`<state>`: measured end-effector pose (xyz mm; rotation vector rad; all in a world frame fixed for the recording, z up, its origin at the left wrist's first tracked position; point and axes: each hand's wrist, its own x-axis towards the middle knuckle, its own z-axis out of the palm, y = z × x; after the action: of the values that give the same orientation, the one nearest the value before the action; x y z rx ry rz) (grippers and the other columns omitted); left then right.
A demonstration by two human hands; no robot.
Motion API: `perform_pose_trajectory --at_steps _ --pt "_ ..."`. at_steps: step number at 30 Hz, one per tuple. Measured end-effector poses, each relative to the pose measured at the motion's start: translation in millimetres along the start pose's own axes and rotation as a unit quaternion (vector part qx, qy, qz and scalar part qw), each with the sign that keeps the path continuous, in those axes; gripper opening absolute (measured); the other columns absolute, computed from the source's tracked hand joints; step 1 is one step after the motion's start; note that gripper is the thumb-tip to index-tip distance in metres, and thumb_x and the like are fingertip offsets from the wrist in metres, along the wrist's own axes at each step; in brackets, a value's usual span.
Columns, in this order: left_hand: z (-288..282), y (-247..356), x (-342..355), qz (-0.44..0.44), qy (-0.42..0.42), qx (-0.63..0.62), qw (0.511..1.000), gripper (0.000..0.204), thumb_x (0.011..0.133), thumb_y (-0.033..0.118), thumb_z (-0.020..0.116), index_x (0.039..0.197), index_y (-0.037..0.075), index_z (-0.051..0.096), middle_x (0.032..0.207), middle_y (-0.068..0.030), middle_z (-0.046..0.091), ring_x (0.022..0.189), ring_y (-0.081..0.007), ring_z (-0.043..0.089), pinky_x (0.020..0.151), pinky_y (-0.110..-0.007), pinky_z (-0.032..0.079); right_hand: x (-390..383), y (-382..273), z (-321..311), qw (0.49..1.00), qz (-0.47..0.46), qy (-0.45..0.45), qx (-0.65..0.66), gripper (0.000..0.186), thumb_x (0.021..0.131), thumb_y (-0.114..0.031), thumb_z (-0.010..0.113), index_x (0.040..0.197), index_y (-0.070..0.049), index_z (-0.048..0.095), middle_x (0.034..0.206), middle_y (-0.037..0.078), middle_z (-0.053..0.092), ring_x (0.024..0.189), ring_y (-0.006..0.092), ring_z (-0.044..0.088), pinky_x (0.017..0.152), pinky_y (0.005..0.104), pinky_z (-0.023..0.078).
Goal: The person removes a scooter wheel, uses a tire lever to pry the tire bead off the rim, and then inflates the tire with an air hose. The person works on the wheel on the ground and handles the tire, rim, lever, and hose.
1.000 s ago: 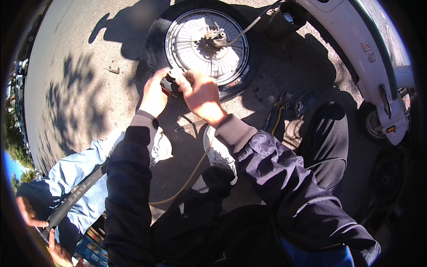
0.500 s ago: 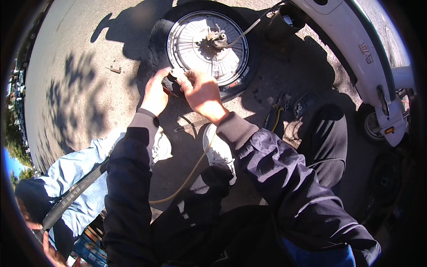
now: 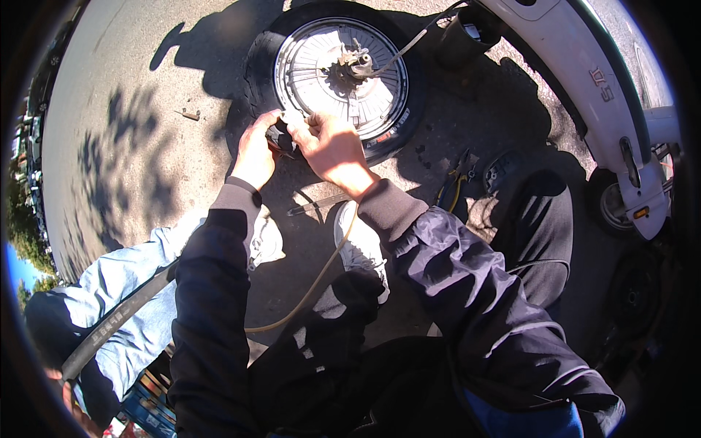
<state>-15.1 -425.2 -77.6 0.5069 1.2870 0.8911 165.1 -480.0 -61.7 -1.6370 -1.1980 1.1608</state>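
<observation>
My left hand is closed around a small dark object with a reddish edge, just at the near rim of a wheel. The fingers of my right hand are pinched against a small whitish piece beside the left fingertips. Fingers hide most of both items, so their kind is unclear. Beyond my hands a scooter wheel lies flat on the ground, with a silvery hub, a black tyre and a cable leading from its axle.
A yellow hose curves past my shoe. Near it lies a flat metal bar. Yellow-handled pliers rest at right, below a dark cylinder and a white scooter body. At lower left another person holds a black tube.
My right hand has shifted very slightly, staying against the whitish piece. At lower left, the other person's hands and the tube's end have moved a little. The wheel is unmoved.
</observation>
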Motion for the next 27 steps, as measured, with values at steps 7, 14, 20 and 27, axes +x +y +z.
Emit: perform_pose_trajectory --at_steps 7,14,20,27 --pt "0 0 -1 0.008 -0.012 0.016 1.0 0.03 0.103 0.022 0.066 0.125 0.002 0.072 0.123 -0.0115 0.072 0.112 -0.023 0.068 0.1 -0.038 0.053 -11 -19 -38 0.997 -0.004 -0.073 -0.036 0.054 0.09 -0.044 0.081 0.115 0.003 0.074 0.098 0.022 0.078 0.089 0.0344 0.077 0.081 0.0406 0.059" --pt "-4 -5 6 0.014 -0.022 -0.001 1.0 0.03 0.103 0.023 0.067 0.124 0.002 0.072 0.124 -0.0101 0.072 0.118 -0.0233 0.065 0.107 -0.039 0.048 0 -20 -155 0.936 -0.061 -0.246 -0.245 0.05 0.088 -0.042 0.079 0.103 0.004 0.073 0.09 0.022 0.075 0.089 0.0384 0.075 0.082 0.0457 0.058" --pt "-6 -3 6 0.012 -0.036 0.004 0.999 0.03 0.103 0.022 0.067 0.124 0.001 0.073 0.126 -0.0097 0.072 0.118 -0.0234 0.065 0.108 -0.039 0.048 10 -23 -303 0.853 0.032 -0.274 -0.443 0.039 0.089 -0.037 0.078 0.095 0.001 0.077 0.097 0.021 0.075 0.094 0.0366 0.073 0.084 0.0451 0.057" --pt "-1 1 2 -0.003 -0.022 -0.008 1.0 0.034 0.101 0.023 0.071 0.126 0.0 0.072 0.132 -0.0132 0.07 0.123 -0.0272 0.065 0.109 -0.044 0.05 3 51 -367 0.932 0.161 -0.148 -0.29 0.033 0.096 -0.029 0.074 0.091 0.003 0.075 0.08 0.011 0.072 0.068 0.0147 0.068 0.064 0.0327 0.051"
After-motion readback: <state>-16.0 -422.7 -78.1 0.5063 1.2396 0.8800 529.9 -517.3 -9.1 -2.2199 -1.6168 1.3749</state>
